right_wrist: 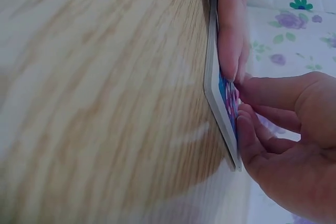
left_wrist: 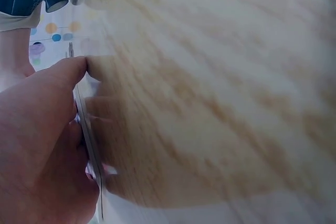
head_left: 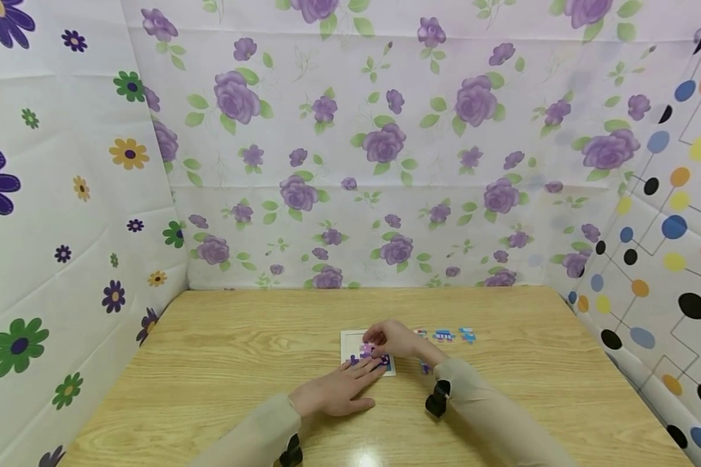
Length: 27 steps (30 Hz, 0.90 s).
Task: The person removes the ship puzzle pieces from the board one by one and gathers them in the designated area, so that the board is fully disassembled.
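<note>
A white-framed jigsaw puzzle (head_left: 344, 337) lies flat on the wooden table, its tray partly filled with purple and blue pieces. My left hand (head_left: 344, 389) rests palm down with straight fingers across the tray's near side; in the left wrist view that hand (left_wrist: 47, 140) presses along the thin tray edge (left_wrist: 90, 145). From the right, my right hand (head_left: 398, 340) bends over the tray and pinches a pink puzzle piece (head_left: 366, 349) between thumb and fingertips. The right wrist view has this hand (right_wrist: 294, 124) low over the tray (right_wrist: 214, 77), fingertips right at the picture surface and partly hiding the piece.
Several loose puzzle pieces (head_left: 443, 336) lie right of the tray, and another piece (head_left: 425, 367) sits partly under the right forearm. The wooden table (head_left: 239, 350) is bounded by a flowered cloth (head_left: 350, 162) behind and patterned cloths at both sides.
</note>
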Tool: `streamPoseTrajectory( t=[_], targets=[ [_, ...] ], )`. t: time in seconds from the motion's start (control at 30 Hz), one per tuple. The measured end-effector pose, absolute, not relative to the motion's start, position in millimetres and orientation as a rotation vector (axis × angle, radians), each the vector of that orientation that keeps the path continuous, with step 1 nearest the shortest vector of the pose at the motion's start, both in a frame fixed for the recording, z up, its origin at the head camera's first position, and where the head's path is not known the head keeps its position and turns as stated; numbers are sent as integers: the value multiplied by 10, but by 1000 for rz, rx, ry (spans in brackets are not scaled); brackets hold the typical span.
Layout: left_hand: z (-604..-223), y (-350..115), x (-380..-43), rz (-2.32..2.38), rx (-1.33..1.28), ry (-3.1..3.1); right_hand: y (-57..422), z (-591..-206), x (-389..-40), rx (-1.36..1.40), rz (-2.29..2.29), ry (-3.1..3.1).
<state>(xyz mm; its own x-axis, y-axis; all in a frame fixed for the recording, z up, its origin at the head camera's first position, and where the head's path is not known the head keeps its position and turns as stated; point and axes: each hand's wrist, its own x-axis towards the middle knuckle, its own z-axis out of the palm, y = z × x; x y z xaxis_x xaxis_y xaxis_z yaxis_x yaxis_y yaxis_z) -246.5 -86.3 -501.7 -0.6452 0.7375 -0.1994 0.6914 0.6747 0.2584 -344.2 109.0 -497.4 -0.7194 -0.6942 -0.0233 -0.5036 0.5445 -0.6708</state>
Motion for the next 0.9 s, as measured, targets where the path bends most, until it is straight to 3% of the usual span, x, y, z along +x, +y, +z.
streamPoseTrajectory(
  t=[0.9],
  targets=[
    [-5029,-864,-2470,196,1163,2620,988,-4970,-3425,-974,-915,2550]
  ],
)
